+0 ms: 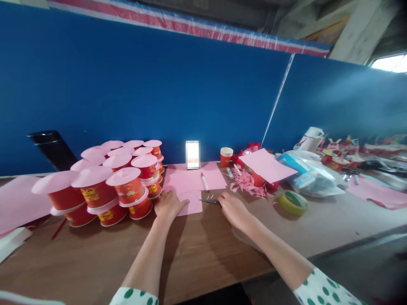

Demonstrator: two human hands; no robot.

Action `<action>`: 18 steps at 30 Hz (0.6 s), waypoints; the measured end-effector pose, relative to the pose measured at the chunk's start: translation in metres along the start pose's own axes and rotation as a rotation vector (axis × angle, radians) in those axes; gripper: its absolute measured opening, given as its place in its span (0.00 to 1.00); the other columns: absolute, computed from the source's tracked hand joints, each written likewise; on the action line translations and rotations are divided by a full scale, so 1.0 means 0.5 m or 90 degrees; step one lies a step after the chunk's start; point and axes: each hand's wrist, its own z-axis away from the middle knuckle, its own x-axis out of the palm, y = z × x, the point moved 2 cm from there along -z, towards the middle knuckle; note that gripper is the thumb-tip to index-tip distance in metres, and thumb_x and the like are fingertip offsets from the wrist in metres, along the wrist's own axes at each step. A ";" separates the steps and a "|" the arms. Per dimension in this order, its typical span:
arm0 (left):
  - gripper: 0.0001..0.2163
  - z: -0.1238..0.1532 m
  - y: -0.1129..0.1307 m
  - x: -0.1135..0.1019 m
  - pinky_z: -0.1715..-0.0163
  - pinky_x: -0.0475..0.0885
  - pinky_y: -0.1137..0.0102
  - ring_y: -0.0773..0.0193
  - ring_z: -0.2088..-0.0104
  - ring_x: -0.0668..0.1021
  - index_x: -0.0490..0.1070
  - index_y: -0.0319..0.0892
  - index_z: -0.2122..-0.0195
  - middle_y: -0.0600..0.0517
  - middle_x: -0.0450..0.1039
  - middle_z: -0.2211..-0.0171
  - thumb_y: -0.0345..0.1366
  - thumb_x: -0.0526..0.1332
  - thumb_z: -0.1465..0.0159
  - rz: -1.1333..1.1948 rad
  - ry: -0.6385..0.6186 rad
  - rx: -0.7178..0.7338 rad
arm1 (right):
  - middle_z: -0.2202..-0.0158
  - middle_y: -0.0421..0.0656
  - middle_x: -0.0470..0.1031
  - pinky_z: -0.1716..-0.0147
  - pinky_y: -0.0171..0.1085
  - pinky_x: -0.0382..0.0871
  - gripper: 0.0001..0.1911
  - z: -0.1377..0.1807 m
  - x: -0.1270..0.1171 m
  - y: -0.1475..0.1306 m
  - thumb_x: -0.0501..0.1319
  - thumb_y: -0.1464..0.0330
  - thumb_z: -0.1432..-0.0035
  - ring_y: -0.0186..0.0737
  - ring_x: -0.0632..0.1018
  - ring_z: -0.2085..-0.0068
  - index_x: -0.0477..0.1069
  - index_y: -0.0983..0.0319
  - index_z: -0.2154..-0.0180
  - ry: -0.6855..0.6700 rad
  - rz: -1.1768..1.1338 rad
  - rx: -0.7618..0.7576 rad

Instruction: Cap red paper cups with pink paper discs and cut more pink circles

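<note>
My left hand (170,204) rests on a small pink paper piece (191,202) lying on the wooden table (206,250), fingers curled onto its edge. My right hand (233,208) lies palm down just right of it, closed around the handles of small scissors (210,201), whose blades point left toward the paper. A larger pink sheet (190,178) lies behind, with a white marker (204,181) on it.
Stacked red paper cups with pink paper lids (111,186) crowd the left. A single red cup (226,156), pink paper scraps (248,182), a loose pink sheet (266,165), a tape roll (293,202) and plastic bags (313,176) sit right. A blue partition (143,84) stands behind.
</note>
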 end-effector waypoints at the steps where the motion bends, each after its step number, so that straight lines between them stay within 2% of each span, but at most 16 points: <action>1: 0.31 0.002 0.001 -0.001 0.60 0.66 0.55 0.40 0.51 0.68 0.67 0.39 0.57 0.35 0.64 0.51 0.60 0.57 0.53 0.001 0.011 -0.002 | 0.60 0.50 0.69 0.65 0.34 0.64 0.11 0.003 -0.001 0.001 0.51 0.79 0.44 0.41 0.74 0.62 0.68 0.64 0.62 0.000 -0.002 -0.009; 5: 0.34 0.005 0.005 0.000 0.59 0.65 0.55 0.38 0.49 0.66 0.66 0.40 0.54 0.35 0.63 0.50 0.61 0.57 0.54 -0.013 0.027 0.010 | 0.63 0.49 0.70 0.65 0.34 0.63 0.12 0.011 -0.005 0.011 0.52 0.80 0.46 0.41 0.74 0.62 0.67 0.63 0.62 -0.023 -0.004 0.000; 12: 0.29 0.001 0.004 0.009 0.59 0.66 0.59 0.42 0.50 0.67 0.68 0.40 0.57 0.37 0.64 0.51 0.56 0.58 0.53 0.015 -0.009 0.026 | 0.62 0.48 0.71 0.64 0.35 0.63 0.13 0.013 -0.005 0.040 0.51 0.78 0.44 0.42 0.73 0.61 0.68 0.62 0.60 -0.026 -0.044 -0.014; 15: 0.28 0.002 0.007 0.010 0.58 0.65 0.59 0.43 0.50 0.67 0.69 0.41 0.57 0.38 0.65 0.52 0.57 0.58 0.52 0.020 -0.002 0.031 | 0.59 0.48 0.72 0.58 0.36 0.62 0.17 0.010 -0.007 0.056 0.54 0.78 0.47 0.42 0.73 0.57 0.68 0.62 0.56 -0.010 -0.168 -0.041; 18: 0.30 0.006 0.015 0.008 0.58 0.65 0.57 0.41 0.50 0.67 0.69 0.39 0.55 0.36 0.66 0.53 0.59 0.56 0.51 -0.007 0.021 0.039 | 0.55 0.45 0.72 0.55 0.36 0.63 0.21 -0.009 -0.014 0.061 0.54 0.78 0.48 0.40 0.73 0.55 0.67 0.60 0.52 0.006 -0.388 -0.079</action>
